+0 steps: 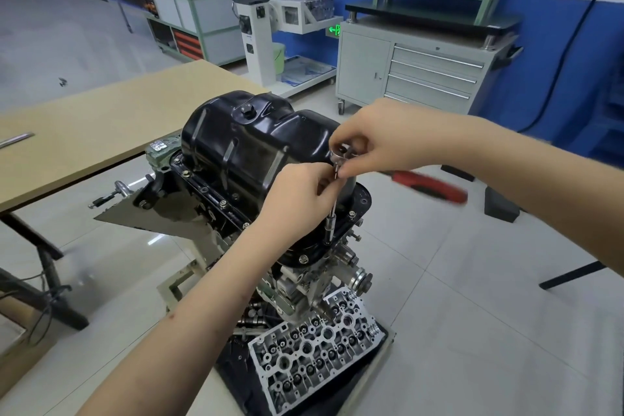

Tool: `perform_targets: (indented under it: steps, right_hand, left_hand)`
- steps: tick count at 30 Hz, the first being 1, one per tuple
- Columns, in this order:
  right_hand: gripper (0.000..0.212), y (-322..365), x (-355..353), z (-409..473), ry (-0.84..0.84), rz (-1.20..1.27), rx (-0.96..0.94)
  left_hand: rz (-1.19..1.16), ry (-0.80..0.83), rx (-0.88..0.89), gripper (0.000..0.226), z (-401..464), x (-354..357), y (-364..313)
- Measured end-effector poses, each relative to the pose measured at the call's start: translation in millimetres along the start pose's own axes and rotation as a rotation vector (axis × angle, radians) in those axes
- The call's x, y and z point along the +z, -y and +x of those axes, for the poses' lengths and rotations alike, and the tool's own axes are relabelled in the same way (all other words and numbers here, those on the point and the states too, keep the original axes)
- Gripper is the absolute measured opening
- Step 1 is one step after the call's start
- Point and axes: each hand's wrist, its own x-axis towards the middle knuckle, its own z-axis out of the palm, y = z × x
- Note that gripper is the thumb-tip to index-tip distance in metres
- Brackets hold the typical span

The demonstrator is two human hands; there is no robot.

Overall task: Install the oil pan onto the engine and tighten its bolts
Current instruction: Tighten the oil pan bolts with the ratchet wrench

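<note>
The black oil pan [243, 152] sits upside-down atop the engine [304, 280], its long axis running from the wooden bench [101, 132] toward the person. At the pan's near right flange a ratchet [341, 159] stands upright on a bolt [327, 241] — red handle pointing right (blurred). The left hand [297, 199] pinches the extension shaft; the right hand [374, 142] pinches the ratchet head.

Ratchet handle [429, 185] motion-blurred, extension bar [332, 204] top hidden by fingers, cylinder head [314, 348] partly behind left forearm
</note>
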Motion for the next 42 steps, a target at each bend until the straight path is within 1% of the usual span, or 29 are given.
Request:
perform_targets:
  steps: [1,3,5,8,9,12,13,14,18,21,23,24,27,28,32,35,38,40,42]
  right_hand:
    - [0.027,-1.4,-2.8,-0.3,0.010,0.017,-0.041]
    - [0.033,-3.9,-6.5,-1.0,0.039,0.068,-0.098]
    - [0.038,-4.6,-7.9,0.3,0.041,0.088,-0.113]
    - [0.032,-5.9,-9.0,3.5,0.017,0.039,-0.071]
    - [0.033,-4.8,-8.0,4.0,0.008,0.004,-0.039]
    - [0.051,1.0,-0.9,6.3,-0.032,-0.177,0.040]
    - [0.054,2.2,1.0,6.7,-0.044,-0.192,0.047]
    - [0.052,2.5,1.4,6.8,-0.047,-0.171,0.041]
    - [0.030,-3.0,-5.8,3.4,0.026,-0.016,-0.063]
    - [0.032,-6.2,-7.1,2.4,0.040,0.063,-0.129]
    - [0.031,-4.5,-5.8,3.6,0.016,0.036,-0.099]
    - [0.035,-3.2,-4.9,4.5,-0.005,0.013,-0.059]
    - [0.065,1.9,2.5,6.1,-0.063,-0.102,0.032]
    - [0.067,2.5,4.8,5.9,-0.081,-0.136,0.050]
    - [0.061,1.2,3.6,5.9,-0.079,-0.138,0.097]
    - [0.048,7.3,5.7,5.4,-0.117,-0.137,0.167]
    - [0.048,13.4,8.6,4.3,-0.124,-0.079,0.218]
    - [0.045,14.3,7.8,2.8,-0.099,-0.076,0.164]
    - [0.036,12.2,3.0,-0.1,-0.043,-0.045,0.071]
  left_hand:
    - [0.016,0.013,0.024,0.027,0.2,-1.3,1.4]
    - [0.038,0.045,0.056,0.024,1.0,-3.8,3.0]
    - [0.010,0.072,0.059,0.021,2.1,-5.7,3.1]
    - [-0.033,0.086,0.040,0.018,2.2,-5.7,1.8]
    - [-0.034,0.084,0.028,0.019,2.7,-4.7,2.2]
    - [0.039,0.062,-0.025,0.030,5.0,-1.2,2.7]
    - [0.060,0.055,-0.037,0.032,5.5,-1.2,2.1]
    - [0.058,0.052,-0.038,0.033,5.8,-1.6,2.3]
    - [-0.007,0.083,-0.015,0.034,4.1,-5.6,6.0]
    - [-0.020,0.096,-0.004,0.030,2.6,-6.9,8.3]
    - [-0.038,0.098,-0.018,0.029,2.8,-7.3,8.9]
    - [-0.056,0.098,-0.029,0.029,3.1,-7.5,9.1]
    - [-0.083,0.098,-0.051,0.028,6.6,-6.4,8.2]
    - [-0.086,0.098,-0.060,0.028,7.8,-5.9,8.4]
    - [-0.103,0.096,-0.106,0.028,7.1,-3.8,8.4]
    - [-0.071,0.014,-0.103,0.031,4.1,-0.6,5.8]
    - [-0.030,0.009,-0.077,0.030,3.9,0.2,6.4]
    - [0.005,0.036,-0.017,0.030,2.9,-3.3,9.4]
    - [-0.004,0.069,0.038,0.030,1.6,-6.9,11.3]
